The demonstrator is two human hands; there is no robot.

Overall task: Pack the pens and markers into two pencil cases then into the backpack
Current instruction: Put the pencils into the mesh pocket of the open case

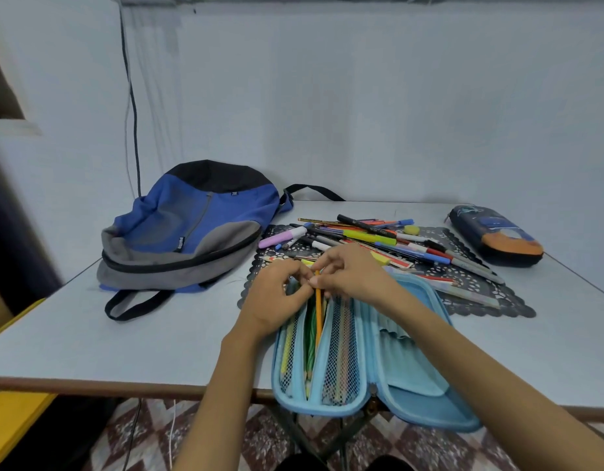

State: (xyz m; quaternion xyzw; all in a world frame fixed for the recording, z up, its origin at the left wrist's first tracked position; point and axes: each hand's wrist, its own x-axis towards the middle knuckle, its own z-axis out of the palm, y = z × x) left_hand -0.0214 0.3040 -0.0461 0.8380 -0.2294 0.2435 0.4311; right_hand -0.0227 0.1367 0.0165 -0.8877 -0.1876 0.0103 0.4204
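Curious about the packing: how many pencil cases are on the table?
2. The light blue case lies open at the near edge; the dark case lies closed at the far right.

Lt-blue pencil case (412,379) laid open at counter (90,334) front, orange pencil (318,311) angled in; pens/markers (378,237) heaped behind; dark case (497,236) closed, far right; backpack (192,226) slumped left.

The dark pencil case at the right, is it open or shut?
Shut: the dark pencil case lies with both halves together, no contents showing.
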